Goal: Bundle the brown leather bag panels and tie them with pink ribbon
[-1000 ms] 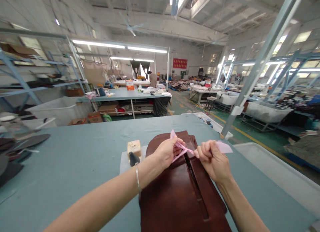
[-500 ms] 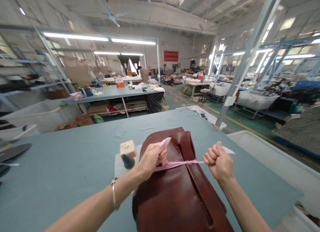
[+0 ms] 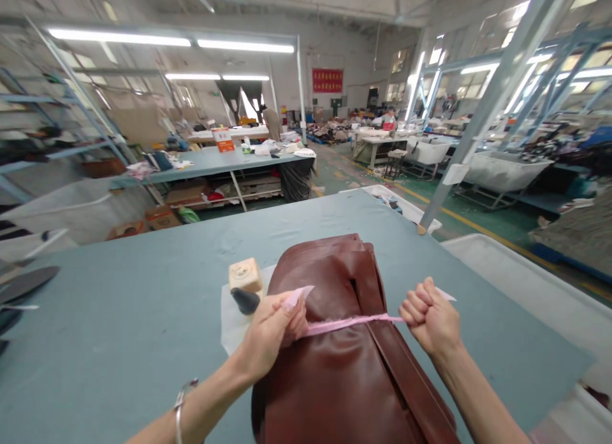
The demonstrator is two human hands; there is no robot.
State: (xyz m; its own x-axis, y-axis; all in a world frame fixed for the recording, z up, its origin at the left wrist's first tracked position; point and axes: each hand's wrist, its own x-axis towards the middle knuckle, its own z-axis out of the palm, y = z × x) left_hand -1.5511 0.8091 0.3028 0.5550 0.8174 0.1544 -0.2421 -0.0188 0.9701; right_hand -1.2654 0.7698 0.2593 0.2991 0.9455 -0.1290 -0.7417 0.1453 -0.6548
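A stack of dark brown leather pieces (image 3: 329, 374) lies on the blue-grey table (image 3: 119, 329) in front of me. Across its middle runs a pink strip of fabric (image 3: 344, 323), pulled taut and pressing into the leather. My left hand (image 3: 275, 323) is closed in a fist round one end, over the left side of the stack, with a pale pink tip poking out above the thumb. Off the right side of the stack, my right hand (image 3: 430, 313) is a fist round the other end, whose tip also sticks out.
Left of the stack, a wooden block (image 3: 245, 275) and a black-tipped object (image 3: 246, 300) rest on a white sheet (image 3: 229, 323). A metal post (image 3: 459, 157) rises at the table's far right corner. White bins (image 3: 530, 278) stand along the right edge.
Both hands have drawn farther apart, the left toward the left and down, the right toward the right. The pink strip now cinches the leather more tightly. My view has tilted slightly downward.
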